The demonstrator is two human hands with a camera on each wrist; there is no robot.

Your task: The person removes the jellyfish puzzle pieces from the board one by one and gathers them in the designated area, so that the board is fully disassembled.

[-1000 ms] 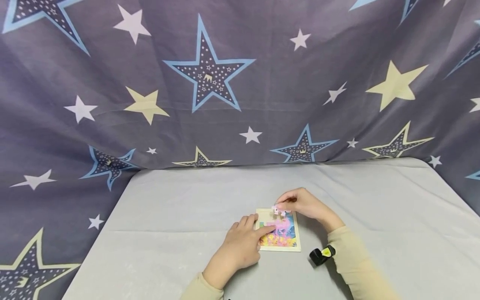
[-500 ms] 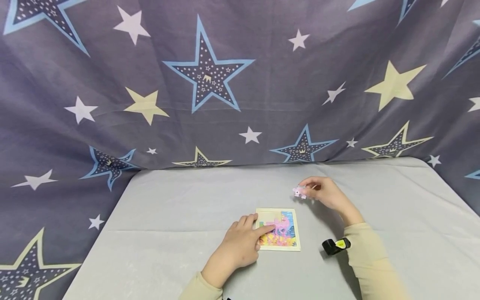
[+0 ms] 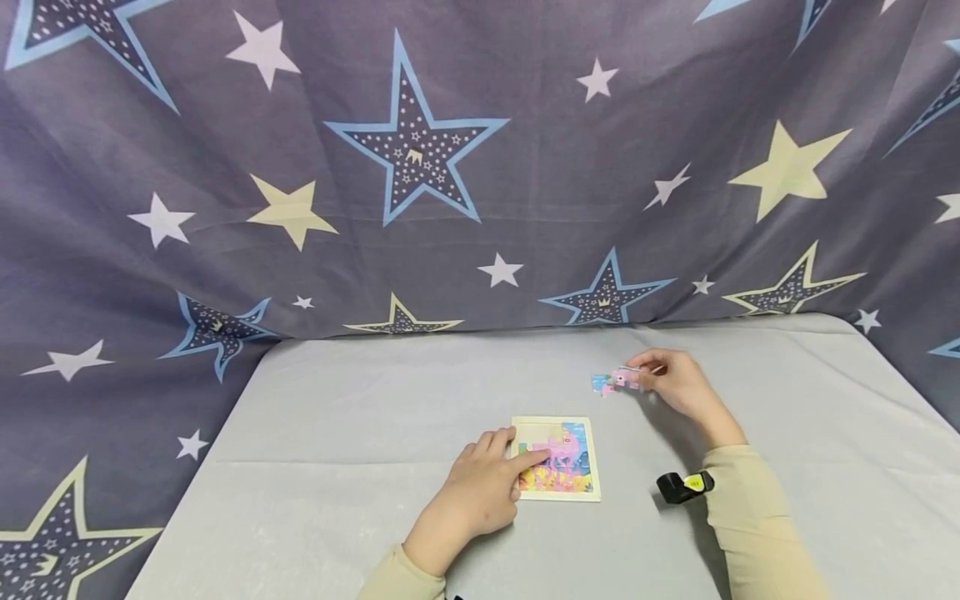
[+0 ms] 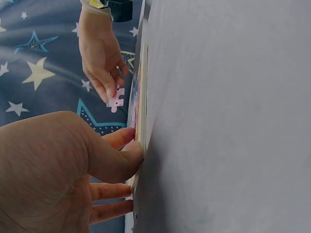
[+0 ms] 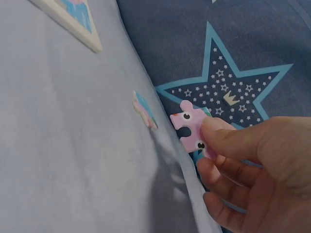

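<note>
My right hand (image 3: 678, 387) pinches a pink jigsaw piece (image 5: 189, 127) with two printed eyes between thumb and fingers. It is held above the table's far part. Another jigsaw piece (image 5: 144, 110), blue and pink, lies on the cloth just left of it. My left hand (image 3: 480, 483) holds the left side of a jigsaw tray (image 3: 595, 467), index finger lying over the picture and thumb (image 4: 127, 162) against the edge. Pink, yellow and blue pieces fill much of the tray. Bare board shows at its upper left; my left hand hides part of that side.
A pale grey cloth (image 3: 337, 500) covers the table. Behind it hangs a dark curtain (image 3: 450, 250) printed with stars. A black wrist camera (image 3: 678, 487) sits on the right sleeve.
My right hand has moved from over the tray to the back right, carrying the pink jigsaw piece. The blue and pink piece on the cloth has come into view. My left hand stays put.
</note>
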